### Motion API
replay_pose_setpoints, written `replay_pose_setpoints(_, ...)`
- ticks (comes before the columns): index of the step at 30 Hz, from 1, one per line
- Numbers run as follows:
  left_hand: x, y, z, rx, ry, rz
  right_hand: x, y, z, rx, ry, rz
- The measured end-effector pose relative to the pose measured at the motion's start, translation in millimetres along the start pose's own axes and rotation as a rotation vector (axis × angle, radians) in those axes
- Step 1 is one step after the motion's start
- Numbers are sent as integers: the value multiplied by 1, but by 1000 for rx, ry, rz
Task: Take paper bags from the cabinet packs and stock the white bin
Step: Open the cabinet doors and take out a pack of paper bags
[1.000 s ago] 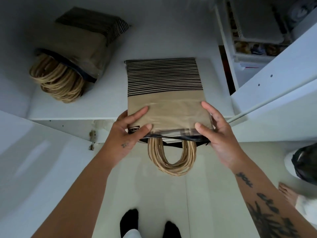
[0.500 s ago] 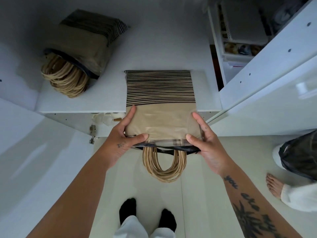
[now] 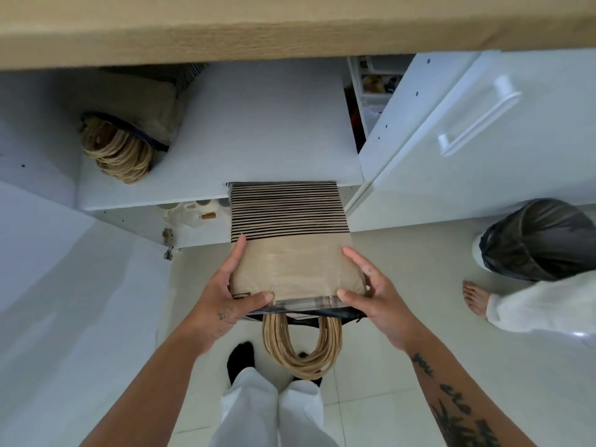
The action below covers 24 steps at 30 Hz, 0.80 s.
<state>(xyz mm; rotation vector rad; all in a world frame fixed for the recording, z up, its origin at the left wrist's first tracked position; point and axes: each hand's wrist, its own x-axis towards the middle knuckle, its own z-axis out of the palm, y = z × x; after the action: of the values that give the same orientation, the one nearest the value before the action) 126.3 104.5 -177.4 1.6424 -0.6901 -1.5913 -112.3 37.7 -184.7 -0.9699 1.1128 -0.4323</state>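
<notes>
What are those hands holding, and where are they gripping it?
Both hands, left and right, hold one pack of paper bags, gripping its handle end at the two corners.

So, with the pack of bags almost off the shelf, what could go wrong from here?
1. The pack of paper bags is gripped only at its near end by the left hand and the right hand; its far end may sag once it leaves the shelf.
2. The rope handles hang loose below and could snag.
3. A second person's bare foot is close on the right, so stepping back needs care.
</notes>
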Motion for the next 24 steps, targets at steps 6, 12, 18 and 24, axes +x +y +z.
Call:
replay_pose_setpoints(6, -41, 30, 30, 142, -73, 9, -61, -17, -15, 12, 65, 4)
replay_pose_setpoints(12, -77, 65, 71, 274, -170, 80, -129, -44, -38, -30, 175, -70)
replay_pose_setpoints(18, -108, 99, 120, 375, -282, 169, -206, -54, -60, -2, 326, -158)
replay_pose_setpoints(24, -127, 136, 151, 417, -375, 267, -248, -70, -74, 3, 447, -264)
